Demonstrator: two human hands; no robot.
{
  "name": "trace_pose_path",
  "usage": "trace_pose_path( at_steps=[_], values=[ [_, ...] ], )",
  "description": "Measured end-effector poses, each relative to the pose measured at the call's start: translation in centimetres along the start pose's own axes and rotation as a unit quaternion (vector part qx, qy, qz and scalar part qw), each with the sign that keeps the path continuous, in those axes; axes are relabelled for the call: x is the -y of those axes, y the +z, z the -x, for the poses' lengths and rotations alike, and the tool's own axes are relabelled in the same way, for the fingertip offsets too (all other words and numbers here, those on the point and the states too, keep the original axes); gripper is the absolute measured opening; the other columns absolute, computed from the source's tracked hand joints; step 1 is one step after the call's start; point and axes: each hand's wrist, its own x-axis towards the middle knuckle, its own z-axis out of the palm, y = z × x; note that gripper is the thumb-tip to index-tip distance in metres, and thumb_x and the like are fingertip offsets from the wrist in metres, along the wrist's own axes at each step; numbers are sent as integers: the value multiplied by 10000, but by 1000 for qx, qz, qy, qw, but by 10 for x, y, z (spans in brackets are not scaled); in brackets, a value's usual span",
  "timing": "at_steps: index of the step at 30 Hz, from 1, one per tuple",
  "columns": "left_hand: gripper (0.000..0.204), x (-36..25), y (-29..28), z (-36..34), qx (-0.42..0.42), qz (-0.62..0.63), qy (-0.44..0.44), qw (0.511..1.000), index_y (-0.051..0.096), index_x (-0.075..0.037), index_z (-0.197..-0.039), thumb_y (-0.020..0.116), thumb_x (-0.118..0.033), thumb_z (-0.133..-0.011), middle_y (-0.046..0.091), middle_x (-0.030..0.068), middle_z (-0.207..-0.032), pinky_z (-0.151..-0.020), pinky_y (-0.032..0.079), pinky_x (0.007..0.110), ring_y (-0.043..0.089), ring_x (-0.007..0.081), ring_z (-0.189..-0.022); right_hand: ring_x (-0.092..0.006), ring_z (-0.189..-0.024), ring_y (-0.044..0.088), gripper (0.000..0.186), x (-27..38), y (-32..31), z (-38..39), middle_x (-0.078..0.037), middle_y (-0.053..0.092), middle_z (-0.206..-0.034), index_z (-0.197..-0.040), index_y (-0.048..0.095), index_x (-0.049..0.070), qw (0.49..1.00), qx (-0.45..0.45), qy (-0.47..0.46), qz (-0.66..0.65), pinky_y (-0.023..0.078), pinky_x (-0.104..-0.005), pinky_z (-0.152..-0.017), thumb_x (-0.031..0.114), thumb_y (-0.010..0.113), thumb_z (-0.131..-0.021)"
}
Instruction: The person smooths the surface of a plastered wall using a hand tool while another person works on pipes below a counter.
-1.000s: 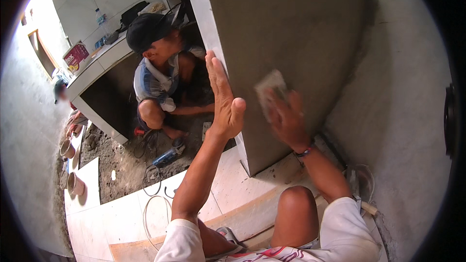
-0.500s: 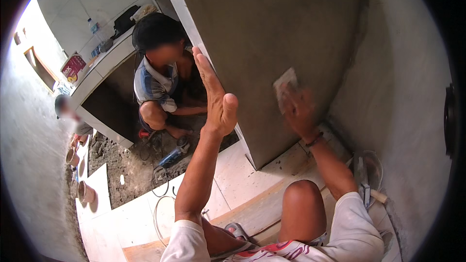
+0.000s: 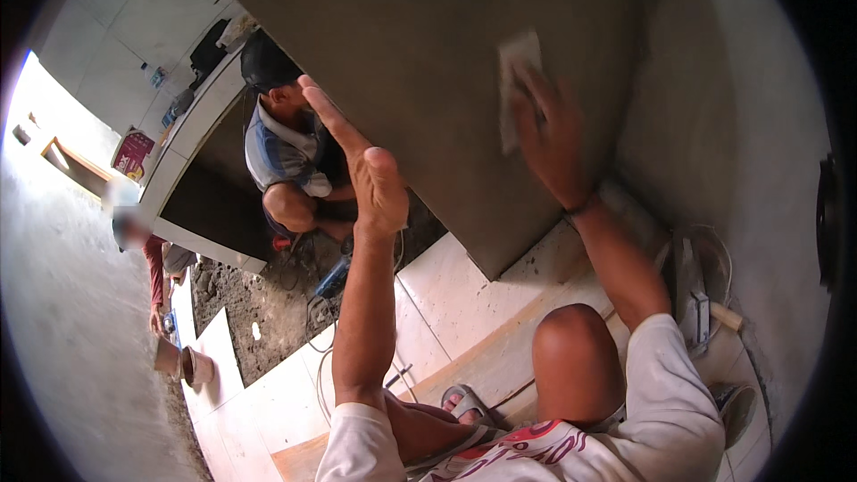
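My left hand (image 3: 370, 174) is raised at the left edge of a grey plastered wall panel (image 3: 402, 27). Its fingers are stretched out, the palm faces the edge, and it holds nothing. Whether the palm presses on the edge is hard to tell. Further right, my right hand (image 3: 555, 143) holds a pale, flat rectangular pad (image 3: 520, 62) against the panel's face. Motion blurs this hand slightly, and the pad's exact kind does not show.
A person (image 3: 290, 152) squats behind the panel, near a blue power tool (image 3: 335, 277) on dug-up soil. Another person's arm (image 3: 155, 281) reaches toward buckets (image 3: 197, 366) at left. A wooden plank (image 3: 500, 344) lies on floor tiles. A wooden-handled tool (image 3: 725, 316) lies right of my knee.
My right hand has moved the pad a little up the panel. My left hand stays raised by the edge. The view has shifted, and the person at far left now reaches toward the buckets.
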Motion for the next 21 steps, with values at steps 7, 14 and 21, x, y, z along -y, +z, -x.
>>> trace_pose_path(
  at_steps=[7,14,21],
  values=[
    [1007,0,-1,0,10,49,-55,997,-207,-22,-1483,235,-728,-917,-164,161,-1595,-1177,20,380,-73,258,-1480,-323,-937,611,411,10,14,74,-159,648,-1019,-1302,597,134,974,77,-207,52,464,-444,-849,123,614,-892],
    [982,2,-2,5,10,-18,-61,998,-171,-36,-1503,212,-728,-920,-147,160,-1599,-1175,47,383,0,288,-1483,-330,-933,614,349,10,-2,-6,-173,656,-1060,-1261,613,66,998,-49,19,-28,474,-403,-828,143,592,-921],
    [965,16,-17,35,69,-161,56,983,-100,-43,-1524,264,-707,-925,-22,229,-1596,-1163,45,506,35,384,-1472,-245,-866,579,496,-28,39,150,-92,631,-981,-1307,593,182,982,72,-170,-37,480,-437,-829,141,680,-820]
  ],
)
